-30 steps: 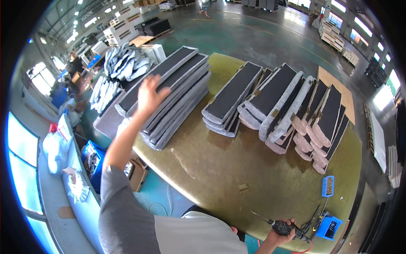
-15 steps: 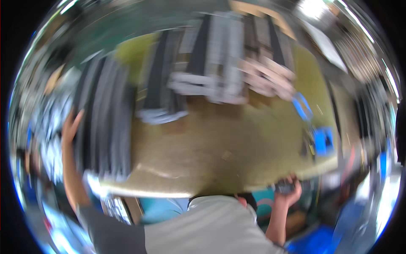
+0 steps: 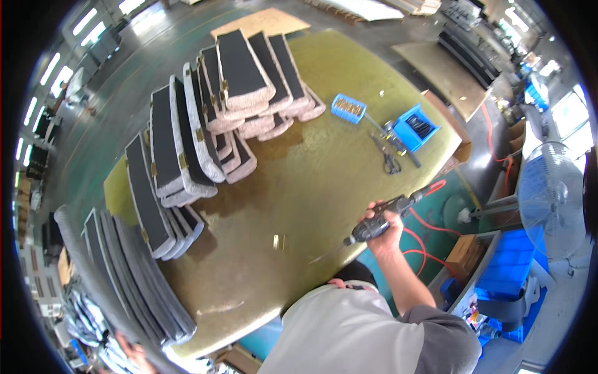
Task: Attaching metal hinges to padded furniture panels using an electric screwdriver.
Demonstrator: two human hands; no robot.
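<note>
My right hand (image 3: 387, 234) is wrapped round a dark power screwdriver (image 3: 380, 223), its long thin bit reaching left over the table's near edge and a red hose at its back end. At the lower left my left hand (image 3: 132, 352), partly hidden, grips the outer side of a long grey padded panel (image 3: 103, 280). This panel leans beside a row of similar grey panels (image 3: 140, 280) standing on edge. Two small brass hinges (image 3: 280, 242) lie on the yellowish table (image 3: 299, 193).
Stacks of black-backed padded panels (image 3: 246, 68) with brass hinges cover the far left. On the right are a blue bin of brass-coloured screws (image 3: 347, 109), a blue bin of black pieces (image 3: 417, 128), scissors (image 3: 391, 163) and a yellow-black hand tool (image 3: 397, 143). Beyond stands a fan (image 3: 551, 199).
My view has swung right and steadied. The right hand with the screwdriver has come up over the table edge. One grey panel now stands away from its row at my left hand.
</note>
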